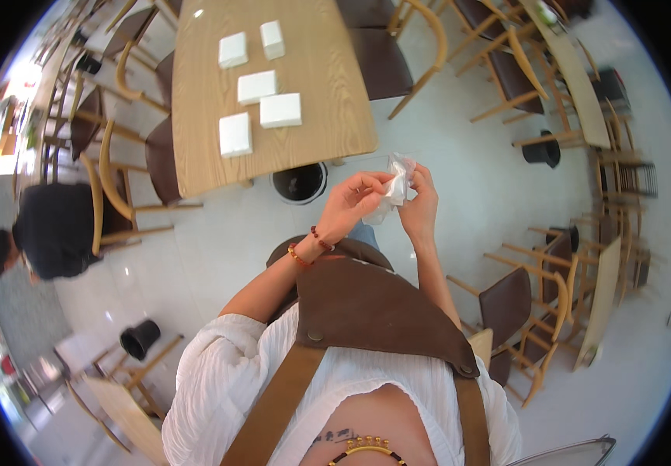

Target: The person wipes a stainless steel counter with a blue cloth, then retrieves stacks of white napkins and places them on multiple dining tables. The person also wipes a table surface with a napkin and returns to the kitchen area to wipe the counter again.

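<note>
In front of my waist, my left hand (352, 201) and my right hand (420, 204) both grip a crumpled, translucent plastic wrapper (396, 185). Something white shows within it; whether that is tissue or folded plastic I cannot tell. Bead bracelets circle my left wrist. Beyond my hands, several white stacks of paper napkins lie on a wooden table. The nearest stack (236, 135) is close to the table's left front part, and another stack (280, 110) touches or nearly touches a third one (257, 87) behind it.
The wooden table (324, 64) has its front edge just ahead of me. A black bin (299, 182) stands under that edge. Brown-seated chairs (382, 64) flank the table. More chairs (504, 300) stand to my right. A person in dark clothing (59, 230) is at the far left.
</note>
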The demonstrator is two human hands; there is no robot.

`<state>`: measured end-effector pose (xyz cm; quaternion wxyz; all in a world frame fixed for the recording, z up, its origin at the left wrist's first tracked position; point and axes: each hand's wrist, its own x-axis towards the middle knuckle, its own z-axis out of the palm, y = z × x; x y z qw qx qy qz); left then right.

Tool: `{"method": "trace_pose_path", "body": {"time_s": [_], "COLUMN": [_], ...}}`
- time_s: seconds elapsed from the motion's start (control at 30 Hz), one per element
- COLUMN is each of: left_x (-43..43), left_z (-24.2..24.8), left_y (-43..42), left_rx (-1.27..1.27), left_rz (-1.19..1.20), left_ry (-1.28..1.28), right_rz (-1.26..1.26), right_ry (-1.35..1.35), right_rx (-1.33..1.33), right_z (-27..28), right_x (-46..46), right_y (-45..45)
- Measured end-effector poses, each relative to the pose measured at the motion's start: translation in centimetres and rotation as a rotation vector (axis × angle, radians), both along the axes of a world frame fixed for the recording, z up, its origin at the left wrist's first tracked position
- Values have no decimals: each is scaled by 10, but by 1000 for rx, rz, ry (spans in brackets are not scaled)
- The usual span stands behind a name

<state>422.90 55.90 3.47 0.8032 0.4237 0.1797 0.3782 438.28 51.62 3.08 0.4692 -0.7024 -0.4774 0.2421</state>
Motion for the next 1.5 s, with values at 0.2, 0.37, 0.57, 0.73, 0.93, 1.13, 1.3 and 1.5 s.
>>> {"method": "trace_pose_path", "body": {"time_s": [0.2, 0.37, 0.57, 0.73, 0.93, 1.13, 1.3, 1.5], "left_x": [20, 33, 16, -26, -61, -87, -89, -63], "left_z": [-22, -39, -93, -204, -348, -435, -394, -120], "left_y": [-24, -43, -34, -34, 0, 61, 73, 89], "left_rx": [-133, -258, -401, -839, -940, -1153, -842, -637], "left_rz": [208, 575, 791, 932, 989, 895, 392, 44], "left_ry": [189, 439, 582, 652, 732, 636, 885, 202], "right_rz": [291, 447, 455, 122, 157, 133, 106, 377], "right_ry": [-155, -189, 267, 892, 705, 647, 641, 452], "right_rx": [-54, -56, -80, -227, -401, -514, -543, -447], "right_z": [-27, -27, -40, -41, -53, -62, -75, -52], "right_x": [30, 45, 65, 78, 80, 47, 24, -15], "right_y": [2, 19, 40, 75, 89, 105, 124, 157]}}
